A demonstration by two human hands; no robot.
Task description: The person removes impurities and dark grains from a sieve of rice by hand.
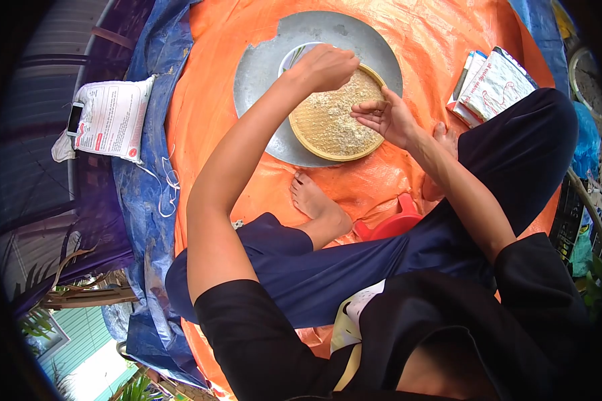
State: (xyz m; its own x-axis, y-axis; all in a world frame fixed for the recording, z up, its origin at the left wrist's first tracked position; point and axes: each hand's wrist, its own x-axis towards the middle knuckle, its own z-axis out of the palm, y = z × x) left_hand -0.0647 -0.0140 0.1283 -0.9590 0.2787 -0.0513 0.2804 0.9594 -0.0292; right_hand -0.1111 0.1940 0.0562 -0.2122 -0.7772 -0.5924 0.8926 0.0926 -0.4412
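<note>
A round woven bamboo tray (306, 142) holds a layer of pale, crumbly grain or husk (341, 117). It rests on a large round grey metal tray (261, 87). My left hand (329, 68) is over the bamboo tray's far left edge, its fingers closed together; whatever may be in them is hidden. Partly covered by that hand is a white-rimmed bowl (284, 65) with something greenish inside. My right hand (386, 120) hovers at the bamboo tray's right side, fingers stretched out and thumb apart, with nothing seen in it.
Beneath everything lies an orange tarp (211, 134), bordered by a blue tarp (137, 200). At left, a printed white sack (114, 117) has a phone (75, 119) on it, near a white cord (170, 180). Folded printed bags (495, 83) lie right; a red plastic piece (398, 220) sits between my legs.
</note>
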